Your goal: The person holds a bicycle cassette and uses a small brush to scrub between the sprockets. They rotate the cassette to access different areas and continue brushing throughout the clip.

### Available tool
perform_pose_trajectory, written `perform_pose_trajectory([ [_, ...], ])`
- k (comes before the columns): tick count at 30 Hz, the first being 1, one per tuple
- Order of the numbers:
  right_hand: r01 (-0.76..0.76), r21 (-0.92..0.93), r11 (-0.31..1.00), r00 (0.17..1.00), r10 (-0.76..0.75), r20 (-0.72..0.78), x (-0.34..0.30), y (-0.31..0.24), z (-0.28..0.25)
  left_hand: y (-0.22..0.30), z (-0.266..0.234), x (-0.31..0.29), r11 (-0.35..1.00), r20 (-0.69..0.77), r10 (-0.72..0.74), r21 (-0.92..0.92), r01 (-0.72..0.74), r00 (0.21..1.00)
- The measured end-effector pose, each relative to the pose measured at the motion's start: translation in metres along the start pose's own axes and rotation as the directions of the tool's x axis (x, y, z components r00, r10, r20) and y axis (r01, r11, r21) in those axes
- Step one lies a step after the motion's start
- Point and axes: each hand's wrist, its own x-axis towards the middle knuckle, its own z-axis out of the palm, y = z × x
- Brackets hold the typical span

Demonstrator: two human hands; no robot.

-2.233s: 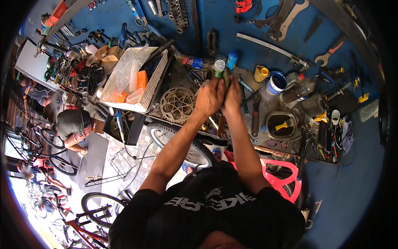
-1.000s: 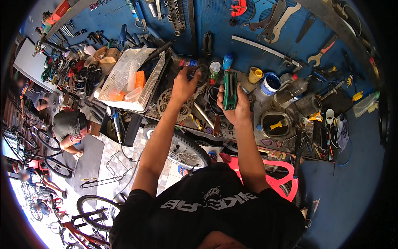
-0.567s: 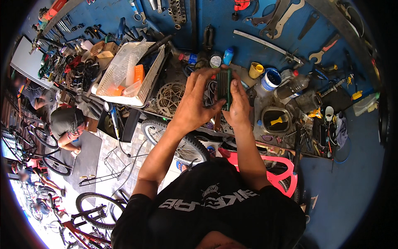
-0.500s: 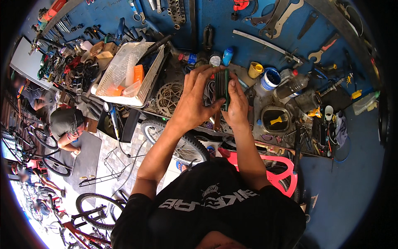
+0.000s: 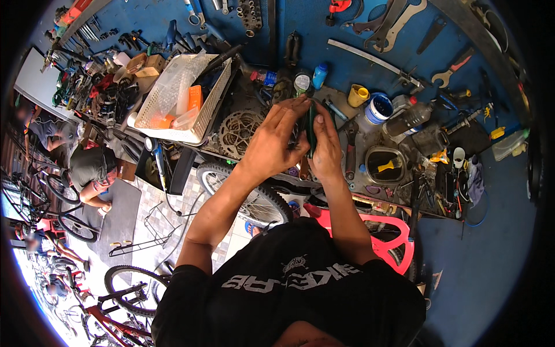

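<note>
Between my two hands, above the workbench, is a dark green folding multi-tool (image 5: 312, 130), held upright and seen nearly edge-on. My left hand (image 5: 273, 141) is closed on its left side, fingers reaching over the top and thumb bent near its lower part. My right hand (image 5: 326, 144) grips the other side, with the thumb lying along the green edge. The fingers cover most of the tool, so its blades cannot be made out now. Beneath my left wrist lies a group of toothed bicycle sprockets (image 5: 238, 134) on the bench.
A cream plastic basket (image 5: 199, 124) holds bubble wrap and orange items at the left. Right of my hands are an adjustable wrench (image 5: 351, 151), a tub with a yellow brush (image 5: 388, 166) and a blue-white bucket (image 5: 378, 110). A bicycle wheel (image 5: 272, 199) stands below the bench edge.
My hands have closed further around the multi-tool and it has turned more edge-on. Its parallel dark bars, visible before, are now mostly hidden.
</note>
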Motion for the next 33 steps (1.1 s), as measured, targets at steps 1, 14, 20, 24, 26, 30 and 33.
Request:
perform_pose_trajectory([
  [1,0.010,-0.015,1.000,1.000,-0.010,0.000,0.000,-0.002,0.001,0.001,0.000,-0.002,0.999,-0.014,-0.018,-0.035,0.018,1.000],
  [14,0.339,-0.404,0.850,0.941,-0.316,0.124,0.006,-0.009,-0.001,0.004,0.007,-0.020,0.812,-0.017,-0.484,-0.383,0.441,0.875],
  [20,0.042,-0.141,0.989,0.991,-0.023,0.128,0.007,-0.012,-0.014,0.011,-0.012,-0.013,0.821,0.135,-0.482,-0.275,0.500,0.865],
  [24,-0.209,0.278,0.938,0.978,0.204,0.046,0.007,-0.008,-0.010,0.026,-0.012,-0.002,0.970,-0.003,-0.243,-0.025,0.243,0.970],
  [26,-0.237,0.338,0.911,0.971,0.235,0.048,0.004,-0.007,-0.005,0.029,-0.010,0.002,0.973,0.022,-0.230,0.012,0.230,0.973],
  [30,-0.296,0.336,0.894,0.949,0.314,-0.001,-0.002,-0.003,-0.001,0.019,-0.010,0.005,0.984,0.115,-0.150,0.108,0.138,0.982],
  [33,-0.246,0.251,0.936,0.965,0.260,-0.025,0.000,0.007,-0.001,0.013,-0.011,0.002,0.988,0.122,-0.133,0.093,0.122,0.984],
])
